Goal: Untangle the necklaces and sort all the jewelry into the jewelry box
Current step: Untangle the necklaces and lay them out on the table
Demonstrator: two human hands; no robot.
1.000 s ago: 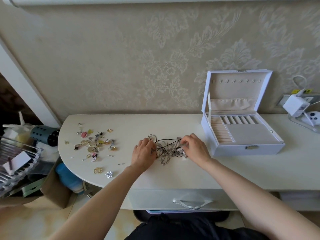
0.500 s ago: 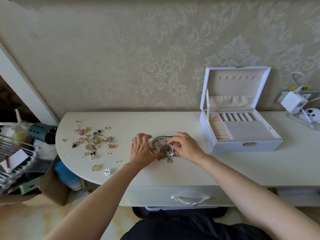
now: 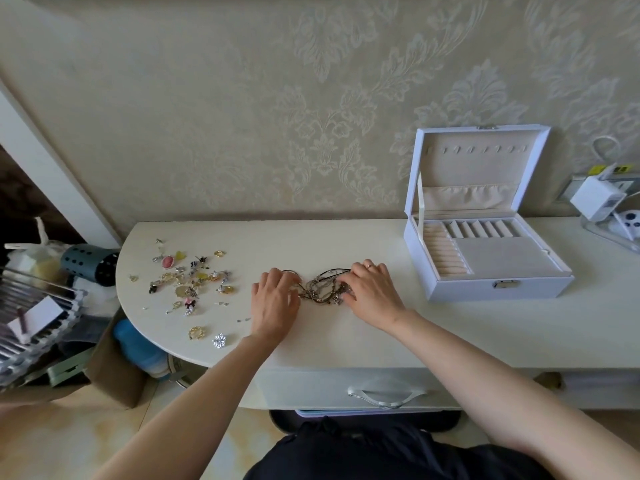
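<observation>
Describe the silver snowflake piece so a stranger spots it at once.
On the white table, look to the rounded left end. Near its front edge, the snowflake piece lies beside a gold ring. Unlike the ring, it is glittering silver.

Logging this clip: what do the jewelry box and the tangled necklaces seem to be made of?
Jewelry box: white shell, smooth with a faint sheen, likely faux leather; shiny metal clasp; matte beige lining, velvet-like. Tangled necklaces: mostly thin metal chains, glinting silver and gold-toned, plus dark cords, possibly leather or fabric; too small to tell.
</observation>
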